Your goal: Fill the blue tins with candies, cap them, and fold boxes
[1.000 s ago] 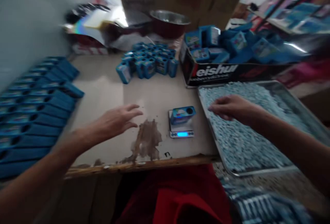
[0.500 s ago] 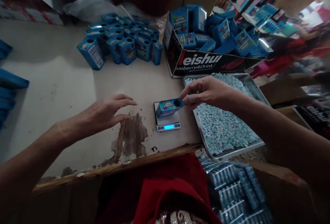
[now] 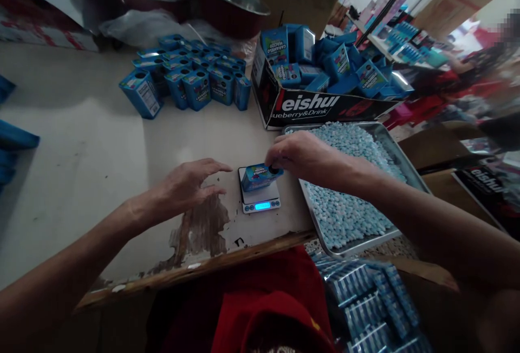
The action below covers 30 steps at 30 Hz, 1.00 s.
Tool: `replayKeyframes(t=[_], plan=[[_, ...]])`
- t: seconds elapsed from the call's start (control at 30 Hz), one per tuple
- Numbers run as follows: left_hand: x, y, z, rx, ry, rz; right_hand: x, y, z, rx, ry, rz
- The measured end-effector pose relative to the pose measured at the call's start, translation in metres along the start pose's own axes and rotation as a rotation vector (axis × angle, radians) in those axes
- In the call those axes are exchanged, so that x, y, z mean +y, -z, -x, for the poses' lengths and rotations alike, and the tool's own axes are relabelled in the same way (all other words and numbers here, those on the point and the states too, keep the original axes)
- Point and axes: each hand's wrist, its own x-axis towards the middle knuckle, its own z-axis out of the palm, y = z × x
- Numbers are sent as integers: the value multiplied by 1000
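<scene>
A small blue candy box lies on a digital scale with a lit blue display. At the box's right end, my right hand has its fingers bunched together over a dark round spot. What those fingertips hold, if anything, is hidden. My left hand hovers left of the scale, fingers stretched and apart, holding nothing. To the right, partly under my right forearm, a metal tray carries a spread of small pale-blue and white candies.
Several blue boxes stand grouped at the back. A black carton heaped with more boxes sits behind the tray. Metal bowls are at the far edge. Striped blue packs lie below the worn table edge. Another person is at far right.
My left hand has come rightward, closer to the scale. My right hand has moved left, its fingers now bunched over the end of the candy box. The view has shifted slightly.
</scene>
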Motion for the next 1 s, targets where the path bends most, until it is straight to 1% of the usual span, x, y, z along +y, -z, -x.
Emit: replayKeyframes(t=[0.07,0.13,0.27,0.37,0.47,0.53,0.57,0.6,0.67,0.73,0.8,0.87,0.93,1.0], plan=[[-2,1,0,0,-5,-10,-4,-1,-1,-31,41,140],[-5,4,1,0,-6,-18,-4,-2,0,-39,63,195],[-9,9,1,-20,-3,-47,-1,-9,1,-17,48,172],[-8,12,-1,-6,-10,-63,0,-11,0,-9,14,134],[-6,17,-2,21,3,-62,8,-5,8,70,-14,69],[-7,21,-2,32,26,-64,25,-1,25,135,-83,20],[-8,24,-1,37,35,-70,36,-2,37,144,-146,14],[-10,27,0,42,47,-80,49,-5,50,125,-222,19],[-12,32,1,53,68,-106,73,-20,81,13,-384,58],[-11,35,-1,61,90,-125,89,-43,108,-114,-474,79],[-3,37,-6,59,100,-129,93,-66,124,-160,-503,121],[11,36,-15,58,84,-127,90,-80,128,-147,-507,186],[28,34,-24,66,51,-133,89,-84,125,-107,-500,216],[44,32,-30,69,25,-158,93,-79,121,-34,-503,174]])
